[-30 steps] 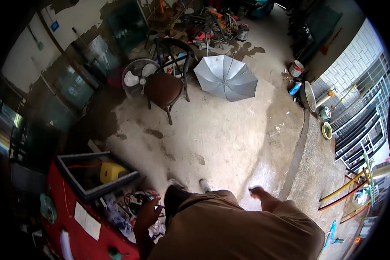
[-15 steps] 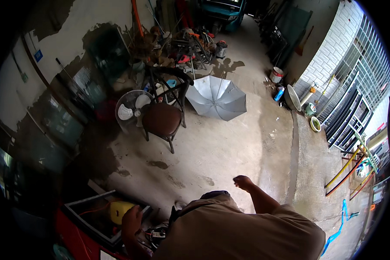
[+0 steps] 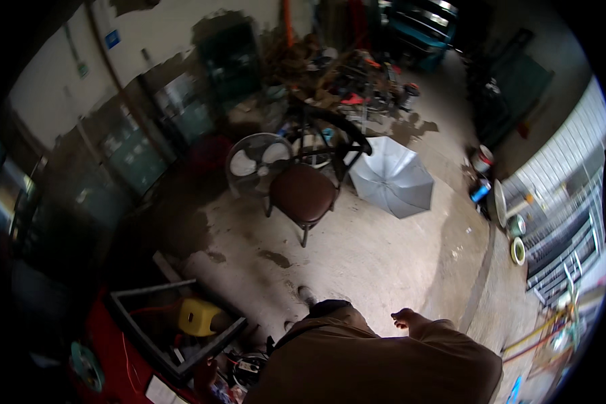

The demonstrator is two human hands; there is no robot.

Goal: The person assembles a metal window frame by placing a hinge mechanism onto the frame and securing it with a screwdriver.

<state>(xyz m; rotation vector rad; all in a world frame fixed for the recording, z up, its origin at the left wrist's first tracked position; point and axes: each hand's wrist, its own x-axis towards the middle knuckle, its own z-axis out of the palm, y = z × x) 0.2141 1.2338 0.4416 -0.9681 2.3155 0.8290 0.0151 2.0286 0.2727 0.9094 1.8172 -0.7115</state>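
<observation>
My right hand (image 3: pixel 404 318) hangs over the concrete floor at my right side. Its fingers look loosely bent and a little apart, and nothing shows in them. Low at the left, my left hand (image 3: pixel 207 374) is dim, with its fingers hidden, close to the near corner of a dark rectangular frame (image 3: pixel 133 291). Within that frame's outline stands a yellow plastic block-shaped thing (image 3: pixel 196 318). Beside the left hand lie cables and a white power strip (image 3: pixel 249 367).
Ahead stand a brown-seated chair (image 3: pixel 303 194), a fan (image 3: pixel 261 161) and an open silver umbrella (image 3: pixel 394 182) on the floor. Clutter (image 3: pixel 357 84) is heaped behind them. Basins (image 3: pixel 497 202) and metal grilles (image 3: pixel 572 249) line the right side; glass panes (image 3: pixel 138 158) lean at left.
My view has swung left, so the chair and umbrella sit further right. My right hand has dropped closer to my body; the left has moved back from beside the yellow thing.
</observation>
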